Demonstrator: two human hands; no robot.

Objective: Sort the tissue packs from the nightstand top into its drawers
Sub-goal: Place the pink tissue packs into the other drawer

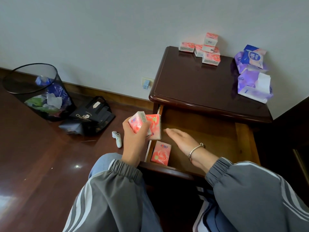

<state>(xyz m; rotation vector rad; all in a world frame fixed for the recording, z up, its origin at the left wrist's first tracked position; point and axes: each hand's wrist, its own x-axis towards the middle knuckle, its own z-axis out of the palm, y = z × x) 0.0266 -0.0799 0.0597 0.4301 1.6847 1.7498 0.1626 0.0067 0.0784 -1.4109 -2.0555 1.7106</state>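
Drawer [210, 134], pulled out, holds one pink pack [161, 153] in its near-left corner. Left hand [133, 138] grasps two packs [153, 123]; right hand [182, 139], fingers straight, lies over the drawer.

The nightstand top [192, 84] is dark wood under a thick gloss lacquer that mirrors the packs on it. Inside, the open drawer [209, 131] is paler, matt wood. The pink tissue packs [211, 59] wear slick plastic film, the purple tissue packs [250, 79] a crinkled one. The floor [33, 156] is polished reddish wood with bright glints. The wastebasket [66, 97] is black mesh, the bracelet [196, 149] silvery metal, the sleeves [250, 190] smooth grey cloth, and the controller [117, 138] smooth white plastic.
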